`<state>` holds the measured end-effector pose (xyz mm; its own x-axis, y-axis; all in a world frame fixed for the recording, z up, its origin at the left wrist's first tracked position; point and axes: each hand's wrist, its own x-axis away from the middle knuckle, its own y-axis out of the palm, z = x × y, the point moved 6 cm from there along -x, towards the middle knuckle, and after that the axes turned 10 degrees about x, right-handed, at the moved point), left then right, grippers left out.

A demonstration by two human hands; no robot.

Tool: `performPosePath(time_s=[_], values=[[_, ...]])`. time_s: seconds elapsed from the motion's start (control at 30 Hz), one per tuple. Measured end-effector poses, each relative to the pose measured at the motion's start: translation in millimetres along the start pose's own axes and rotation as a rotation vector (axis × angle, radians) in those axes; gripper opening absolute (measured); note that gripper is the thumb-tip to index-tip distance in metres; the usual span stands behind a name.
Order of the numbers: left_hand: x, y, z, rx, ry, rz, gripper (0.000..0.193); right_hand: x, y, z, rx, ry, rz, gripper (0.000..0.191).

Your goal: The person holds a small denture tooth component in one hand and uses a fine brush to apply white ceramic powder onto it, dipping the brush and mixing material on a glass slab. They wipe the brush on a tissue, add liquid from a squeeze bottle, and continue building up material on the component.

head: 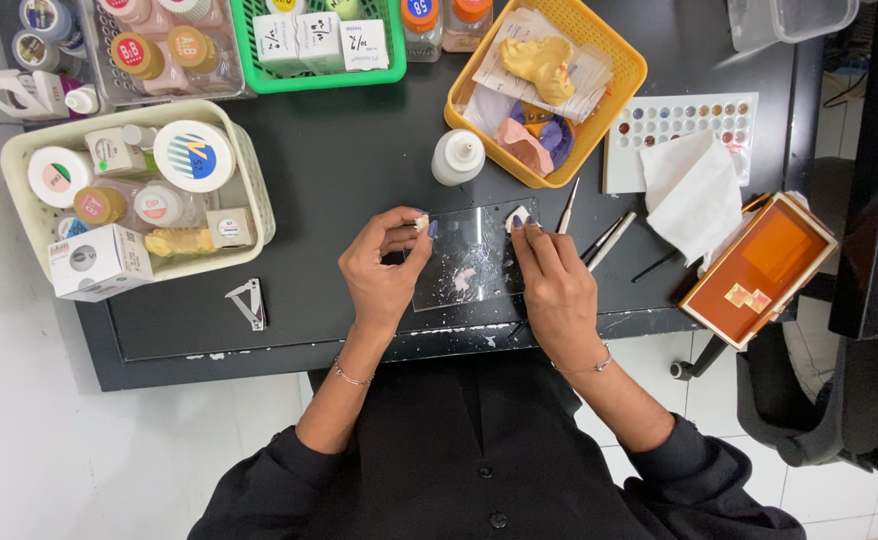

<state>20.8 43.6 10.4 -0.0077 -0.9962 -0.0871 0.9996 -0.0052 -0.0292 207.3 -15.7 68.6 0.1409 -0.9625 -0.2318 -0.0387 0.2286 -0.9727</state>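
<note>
Clear glass mixing slab (474, 255) near front edge of black bench (339, 170), steadied for working: left hand (384, 270) pinching its left corner, right hand (557, 285) pinching small white piece (519, 215) at right corner.

Clear glass mixing slab (471, 255), rectangular, lying flat on the black desk near its front edge. White powder or paste smears at its centre and lower part. Small whitish piece (520, 215) at slab's top right corner; identity unclear.

Yellow basket (627, 75), green basket (249, 60), orange box (759, 268)
</note>
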Motion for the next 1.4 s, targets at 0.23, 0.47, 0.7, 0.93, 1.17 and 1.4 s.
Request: performPosePath(time_s=[0.23,0.47,0.7,0.93,1.17,1.4], values=[[-3.3,-1.4,-1.3,-0.01,0.026,-0.005,0.019,-0.7,11.1,26.1,-0.242,0.074,-0.042,0.044],[-3.0,-2.4,-6.4,0.007,-0.057,0.02,0.019,48.9,54.8,79.9,-1.792,0.881,-0.056,0.029],[-2.4,-2.2,-6.4,0.022,-0.041,0.01,0.019,60.1,47.3,64.8,-1.817,0.909,-0.097,0.032],[-1.1,-1.1,-6.7,0.021,-0.028,0.012,0.019,22.1,-12.7,-13.2,-0.595,0.179,0.03,0.033],[-2.5,-0.6,-7.6,-0.017,-0.002,-0.019,0.019,9.9,-6.0,-43.4,-0.463,-0.067,-0.071,0.046],[-2.1,-1.2,-6.3,0.024,-0.028,0.022,0.019,4.8,7.0,-25.0,-0.637,-0.004,-0.136,0.037]])
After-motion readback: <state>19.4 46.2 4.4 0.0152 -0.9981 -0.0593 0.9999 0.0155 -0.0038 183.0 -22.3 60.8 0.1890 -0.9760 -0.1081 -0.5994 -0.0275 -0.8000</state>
